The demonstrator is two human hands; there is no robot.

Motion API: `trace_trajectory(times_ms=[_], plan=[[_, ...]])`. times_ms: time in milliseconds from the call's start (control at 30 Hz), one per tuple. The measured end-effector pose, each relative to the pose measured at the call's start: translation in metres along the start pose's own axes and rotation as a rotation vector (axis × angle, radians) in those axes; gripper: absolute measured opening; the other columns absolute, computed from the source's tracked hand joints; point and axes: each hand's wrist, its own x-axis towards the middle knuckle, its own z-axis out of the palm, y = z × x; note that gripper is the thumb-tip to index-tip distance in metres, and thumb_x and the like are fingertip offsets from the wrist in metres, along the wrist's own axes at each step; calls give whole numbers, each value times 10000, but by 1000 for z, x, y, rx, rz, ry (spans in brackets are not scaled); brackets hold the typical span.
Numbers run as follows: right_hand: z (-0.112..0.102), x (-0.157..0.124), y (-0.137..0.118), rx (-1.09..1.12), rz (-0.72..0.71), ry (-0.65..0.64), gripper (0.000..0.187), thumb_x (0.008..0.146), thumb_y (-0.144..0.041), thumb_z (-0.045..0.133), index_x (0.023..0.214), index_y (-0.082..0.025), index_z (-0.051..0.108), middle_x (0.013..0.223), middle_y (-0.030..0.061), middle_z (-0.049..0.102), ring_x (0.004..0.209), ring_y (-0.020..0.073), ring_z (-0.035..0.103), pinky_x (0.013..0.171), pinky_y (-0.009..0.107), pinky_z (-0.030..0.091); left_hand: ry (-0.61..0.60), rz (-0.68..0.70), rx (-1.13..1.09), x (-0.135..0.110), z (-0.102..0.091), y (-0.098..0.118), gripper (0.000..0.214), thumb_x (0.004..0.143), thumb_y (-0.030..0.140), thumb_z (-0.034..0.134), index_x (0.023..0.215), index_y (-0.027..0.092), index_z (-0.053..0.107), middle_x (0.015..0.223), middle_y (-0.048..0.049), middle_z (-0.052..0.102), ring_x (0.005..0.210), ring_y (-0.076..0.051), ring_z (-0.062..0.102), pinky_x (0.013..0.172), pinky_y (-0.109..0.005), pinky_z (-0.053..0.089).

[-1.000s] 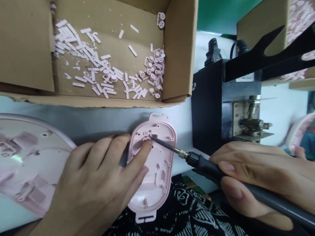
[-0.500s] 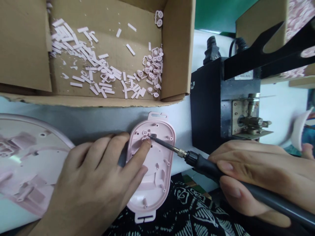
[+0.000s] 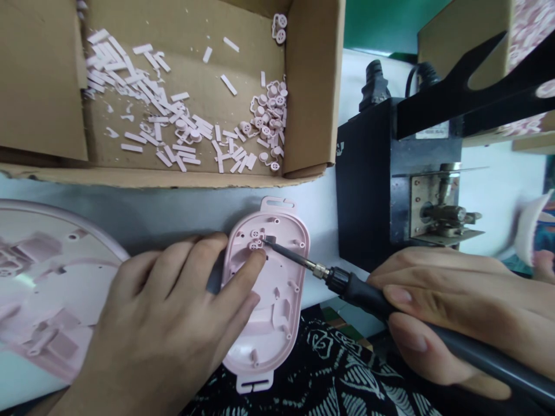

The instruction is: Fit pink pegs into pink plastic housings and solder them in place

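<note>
A pink plastic shell [image 3: 260, 341] with rounded ends, inner posts and a slotted tab at each end lies at the table edge, partly over my lap. My left hand [image 3: 169, 312] grips its left side, index finger reaching inside beside a small pink round-button piece [image 3: 255, 234]. The thumb lies over the shell; the other fingers are bent at its outer rim. My right hand [image 3: 451, 318] is closed around the black handle of a soldering iron [image 3: 359, 294]. The iron's tip meets the shell's inside close to that piece and my index fingertip.
A cardboard box [image 3: 312, 86] holds many loose pink strips and button pieces. A larger pink shell [image 3: 52, 289] lies at the left. At the right stand a black device [image 3: 368, 190] with a metal fitting and a black bracket [image 3: 455, 92]. Part of another person's hand [image 3: 543, 266] shows at far right.
My left index fingertip has drawn back slightly, uncovering more of the small button piece. The iron's tip stays at the same spot, and the view has shifted a little.
</note>
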Motion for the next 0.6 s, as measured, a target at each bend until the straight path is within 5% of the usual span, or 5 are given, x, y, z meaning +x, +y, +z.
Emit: trace_trajectory(times_ms=[67,233,400,600], plan=[[4,4,0,-43,-54,3,142,931,-271,557,807,-275,627,680,4,701,624,155,718,539,237,626,15,3,1,0,1,-1,433,920,401,566,1336,289,616,1131,-123,638,931,-310,565,748,-441,372],[29,5,-6,-22,-53,400,233,972,-320,574,754,-239,591,561,-12,621,536,113,651,543,217,595,55,21,0,-1,1,-2,441,910,398,578,1327,270,635,1116,-130,647,919,-315,571,739,-451,370],[33,0,-6,-16,-5,392,358,1007,-371,533,676,-234,559,535,3,595,526,128,639,511,236,579,60,15,-4,-1,2,-2,438,906,406,588,1320,277,646,1125,-127,651,920,-320,584,744,-454,373],[35,-4,-1,53,-72,483,174,958,-311,628,812,-216,636,551,18,605,541,146,656,499,254,580,72,20,-13,0,2,-2,426,901,402,598,1304,277,657,1111,-121,658,901,-314,589,734,-447,369]])
